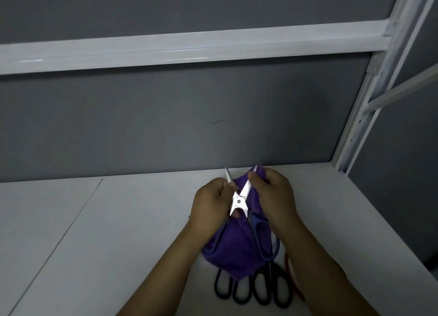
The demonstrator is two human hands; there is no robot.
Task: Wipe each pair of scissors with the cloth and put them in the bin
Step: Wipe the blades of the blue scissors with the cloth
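Purple cloth (237, 249) is bunched under and around the open scissors (239, 200). My right hand (272, 197) pinches a fold of it over the tip of the blade on that side, fingers curled tight. My left hand (211, 197) is curled round the other blade and steadies it, though I cannot tell whether any fabric lies between those fingers and the steel. The blades stand spread in an X, and the blue handles hang down toward me, draped in the cloth. I judge this to be the wiping step, partway through one pair. Next I would draw the pinched fold along the edge with care, close the blades, then look round for the bin, which is nowhere in view. Counting outward: one cloth, one pair in hand. Nearer me than the open scissors, partly under the cloth, four black handle loops (251, 291) lie on the white shelf (118, 221), so two more pairs. Just to their right a red loop (292, 282) may be a fourth pair. I cannot say.
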